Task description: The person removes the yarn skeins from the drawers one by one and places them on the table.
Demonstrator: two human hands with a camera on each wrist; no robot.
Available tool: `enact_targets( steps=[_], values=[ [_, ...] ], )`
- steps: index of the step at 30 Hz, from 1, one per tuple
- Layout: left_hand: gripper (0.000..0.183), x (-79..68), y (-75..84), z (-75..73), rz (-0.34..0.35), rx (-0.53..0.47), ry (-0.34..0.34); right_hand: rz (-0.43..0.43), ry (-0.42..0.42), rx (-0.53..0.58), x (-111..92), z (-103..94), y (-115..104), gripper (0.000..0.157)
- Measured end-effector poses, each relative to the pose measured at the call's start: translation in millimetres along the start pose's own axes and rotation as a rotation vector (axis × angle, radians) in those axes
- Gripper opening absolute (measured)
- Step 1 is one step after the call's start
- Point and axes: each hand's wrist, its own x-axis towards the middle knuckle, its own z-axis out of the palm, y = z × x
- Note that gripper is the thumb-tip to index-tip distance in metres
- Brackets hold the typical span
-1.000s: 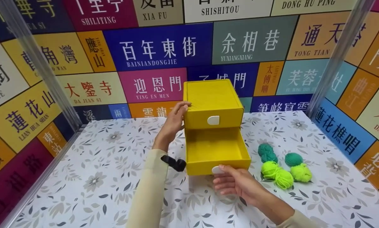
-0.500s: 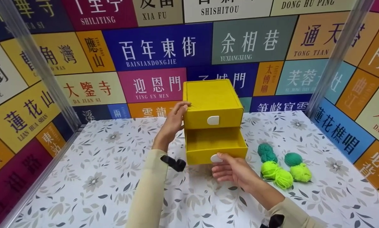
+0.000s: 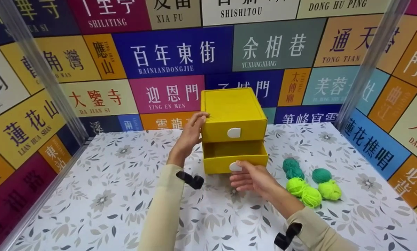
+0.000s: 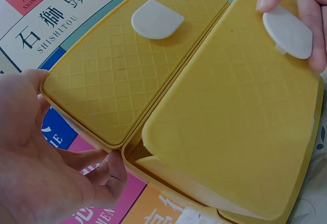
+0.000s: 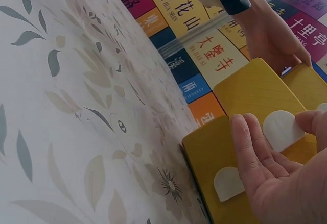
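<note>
While the left hand (image 3: 190, 134) rests fingers-spread against the yellow drawer cabinet (image 3: 233, 104), the right hand (image 3: 259, 181), fingers extended, thumbs a partly open drawer's (image 3: 216, 165) white tab (image 3: 234, 167).

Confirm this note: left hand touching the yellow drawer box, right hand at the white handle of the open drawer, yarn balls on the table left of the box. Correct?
Not quite: the head view shows the yarn balls on the table right of the yellow drawer box. The rest stands: left hand touching the box, right hand at the white handle of the open drawer.
</note>
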Motion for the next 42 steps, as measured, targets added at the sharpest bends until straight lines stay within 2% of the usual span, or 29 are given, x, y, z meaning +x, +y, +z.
enact_targets(
  steps=[11, 23, 35, 42],
  values=[
    [0.030, 0.3, 0.7, 1.2, -0.022, 0.008, 0.010, -0.014, 0.021, 0.027, 17.0, 0.0, -4.4, 0.053],
    [0.030, -0.1, 1.6, -1.9, -0.023, 0.040, 0.022, 0.020, 0.091, 0.004, 34.7, 6.9, -18.2, 0.053],
    [0.031, -1.2, -1.5, 3.1, 0.004, 0.026, -0.008, 0.062, 0.149, 0.016, 48.3, 4.6, -25.1, 0.054],
    [0.031, -1.5, 0.6, 2.5, -0.005, 0.023, 0.009, 0.051, 0.136, -0.003, 49.2, 4.6, -25.6, 0.055]
  ],
)
